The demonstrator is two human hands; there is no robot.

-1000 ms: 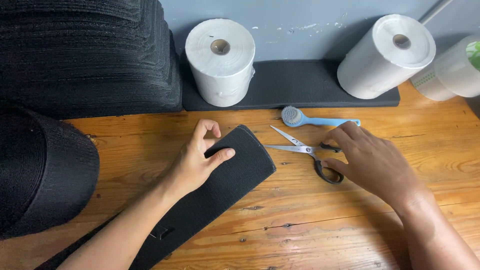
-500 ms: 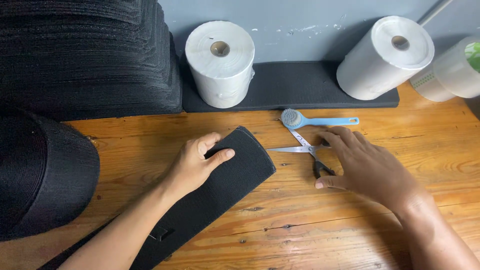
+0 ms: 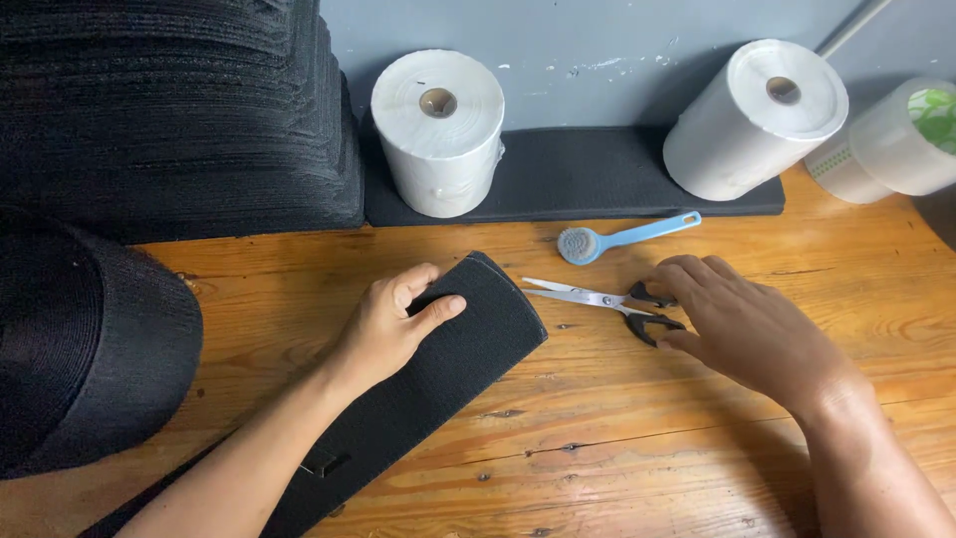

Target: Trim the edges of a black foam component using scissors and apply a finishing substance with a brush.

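A long black fabric strip (image 3: 468,339) lies diagonally on the wooden table. My left hand (image 3: 393,324) holds it near its rounded end, thumb on top and fingers curled over the far edge. Just right of that end, a pair of scissors (image 3: 588,296) with black handles lies flat, blades slightly apart and pointing left. My right hand (image 3: 747,329) has the handles between thumb and forefinger, and its other fingers spread low over the table.
A small blue-handled brush (image 3: 622,237) lies behind the scissors. Two white paper rolls (image 3: 438,130) (image 3: 757,120) stand on a dark mat (image 3: 578,174) at the wall, with tape rolls (image 3: 901,139) far right. Stacked black fabric (image 3: 169,110) and a big black roll (image 3: 90,349) fill the left.
My right hand has turned the scissors so the blades point left instead of up-left, and drawn them slightly toward me. My left hand has stayed on the strip.
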